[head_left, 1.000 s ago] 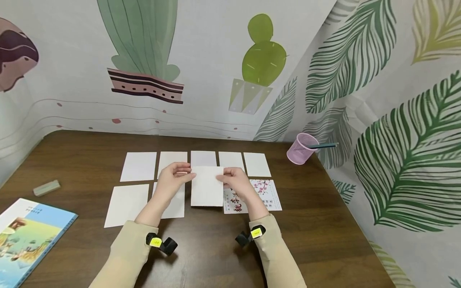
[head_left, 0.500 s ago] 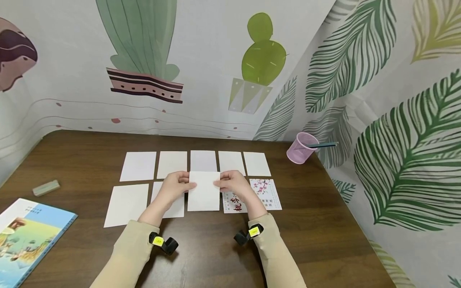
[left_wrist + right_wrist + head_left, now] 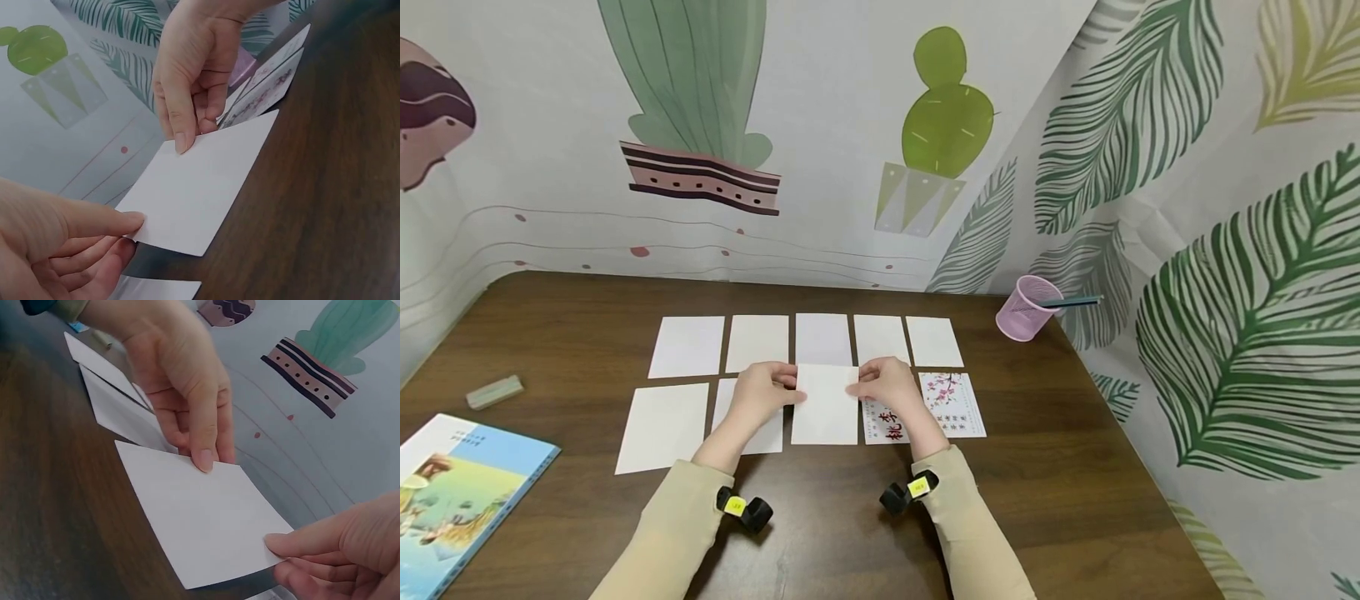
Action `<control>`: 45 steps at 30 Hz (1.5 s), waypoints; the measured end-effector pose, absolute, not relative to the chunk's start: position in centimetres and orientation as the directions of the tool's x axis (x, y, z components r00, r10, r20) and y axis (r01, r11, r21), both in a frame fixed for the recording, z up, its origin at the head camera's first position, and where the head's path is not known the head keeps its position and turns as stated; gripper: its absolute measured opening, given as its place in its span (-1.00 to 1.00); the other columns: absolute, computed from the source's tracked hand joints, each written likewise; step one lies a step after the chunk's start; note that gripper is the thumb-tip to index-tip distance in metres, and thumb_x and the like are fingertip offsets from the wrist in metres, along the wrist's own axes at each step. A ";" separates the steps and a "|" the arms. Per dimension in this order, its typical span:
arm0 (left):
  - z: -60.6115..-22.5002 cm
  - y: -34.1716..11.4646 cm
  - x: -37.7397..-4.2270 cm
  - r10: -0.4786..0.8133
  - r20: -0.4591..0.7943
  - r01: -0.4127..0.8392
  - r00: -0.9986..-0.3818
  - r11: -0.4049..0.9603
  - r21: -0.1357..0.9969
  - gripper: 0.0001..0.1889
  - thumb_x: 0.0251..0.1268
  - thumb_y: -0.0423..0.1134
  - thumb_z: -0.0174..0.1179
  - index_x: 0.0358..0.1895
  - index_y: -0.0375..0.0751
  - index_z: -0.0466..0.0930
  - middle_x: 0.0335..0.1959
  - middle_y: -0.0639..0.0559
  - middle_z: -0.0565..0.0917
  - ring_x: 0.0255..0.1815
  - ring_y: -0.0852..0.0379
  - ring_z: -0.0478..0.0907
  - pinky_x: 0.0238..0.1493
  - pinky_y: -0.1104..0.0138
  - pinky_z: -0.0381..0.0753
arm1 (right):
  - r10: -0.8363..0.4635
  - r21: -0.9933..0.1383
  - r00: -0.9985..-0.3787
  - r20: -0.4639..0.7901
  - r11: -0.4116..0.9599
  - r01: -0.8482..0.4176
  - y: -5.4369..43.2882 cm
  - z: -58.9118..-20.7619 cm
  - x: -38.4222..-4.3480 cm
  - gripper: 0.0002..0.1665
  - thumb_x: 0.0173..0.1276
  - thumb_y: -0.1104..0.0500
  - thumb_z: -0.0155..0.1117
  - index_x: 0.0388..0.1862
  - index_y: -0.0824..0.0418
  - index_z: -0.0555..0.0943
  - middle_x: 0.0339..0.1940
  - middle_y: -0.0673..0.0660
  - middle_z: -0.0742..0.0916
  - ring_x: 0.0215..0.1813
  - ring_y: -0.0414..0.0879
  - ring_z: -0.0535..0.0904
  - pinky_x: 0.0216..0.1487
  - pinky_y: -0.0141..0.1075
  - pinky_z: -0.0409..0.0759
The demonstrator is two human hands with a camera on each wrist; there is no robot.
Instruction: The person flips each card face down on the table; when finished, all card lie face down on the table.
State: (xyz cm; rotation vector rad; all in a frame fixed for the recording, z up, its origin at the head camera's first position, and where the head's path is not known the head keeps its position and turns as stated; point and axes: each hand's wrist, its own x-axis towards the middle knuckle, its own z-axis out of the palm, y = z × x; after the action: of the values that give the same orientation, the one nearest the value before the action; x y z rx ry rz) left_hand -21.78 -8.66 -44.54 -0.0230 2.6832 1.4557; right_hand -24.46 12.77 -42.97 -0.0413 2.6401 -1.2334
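A blank white card (image 3: 824,412) lies in the middle of the front row, its far edge raised in the wrist views. My left hand (image 3: 761,395) pinches its left edge, thumb on top and fingers beneath. On the opposite edge my right hand (image 3: 889,386) pinches the card the same way. In the left wrist view both thumbs press on the white face. Right of it are two printed cards, one with red characters (image 3: 886,422), partly behind my right hand, and one with pink blossoms (image 3: 953,404).
Several blank cards (image 3: 687,346) form a back row. Two more blank cards (image 3: 662,427) lie to the left in front. A pink mesh cup (image 3: 1019,312) holding pencils stands at the back right. At the left are an eraser-like block (image 3: 495,392) and a colourful book (image 3: 471,500).
Both hands have brought the white card down and toward the person, into line with the front row. More of the back-row middle card shows behind it.
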 end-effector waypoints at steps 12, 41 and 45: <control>-44.3 -8.5 -21.2 -0.014 -0.078 -0.070 -0.997 0.623 0.779 -0.57 0.02 -0.35 0.44 0.00 -0.45 0.64 -0.24 -0.21 0.76 -0.17 -0.13 0.66 -0.14 0.08 0.61 | -0.071 -0.726 -0.986 -0.151 0.685 0.061 11.8 -44.1 -24.4 -0.64 0.06 0.21 0.55 -0.17 0.34 0.70 -0.39 0.16 0.78 -0.51 -0.20 0.64 -0.44 -0.41 0.59; -44.1 -6.7 -20.9 0.119 0.054 0.109 -0.991 0.524 0.845 -0.63 0.02 -0.45 0.41 -0.02 -0.35 0.66 -0.17 -0.17 0.73 -0.17 -0.04 0.68 -0.10 0.16 0.67 | -0.078 -0.751 -0.990 -0.119 0.660 0.038 14.5 -42.3 -24.5 -0.70 0.10 0.26 0.49 -0.16 0.31 0.72 -0.38 0.16 0.78 -0.45 -0.18 0.64 -0.34 -0.39 0.65; -44.2 -6.0 -20.8 0.159 0.069 0.142 -0.985 0.509 0.849 -0.64 0.02 -0.45 0.41 -0.03 -0.34 0.67 -0.16 -0.16 0.74 -0.17 -0.03 0.68 -0.08 0.17 0.67 | -0.055 -0.712 -0.994 -0.098 0.701 0.031 16.1 -42.3 -24.5 -0.69 0.08 0.24 0.49 -0.16 0.29 0.73 -0.37 0.14 0.78 -0.40 -0.15 0.63 -0.36 -0.39 0.55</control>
State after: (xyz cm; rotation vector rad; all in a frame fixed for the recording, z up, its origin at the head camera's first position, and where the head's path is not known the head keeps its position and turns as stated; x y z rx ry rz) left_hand -20.76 -6.04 -44.21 0.2705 2.7134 1.5239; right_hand -24.54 16.10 -42.28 -0.0195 2.7941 -1.1724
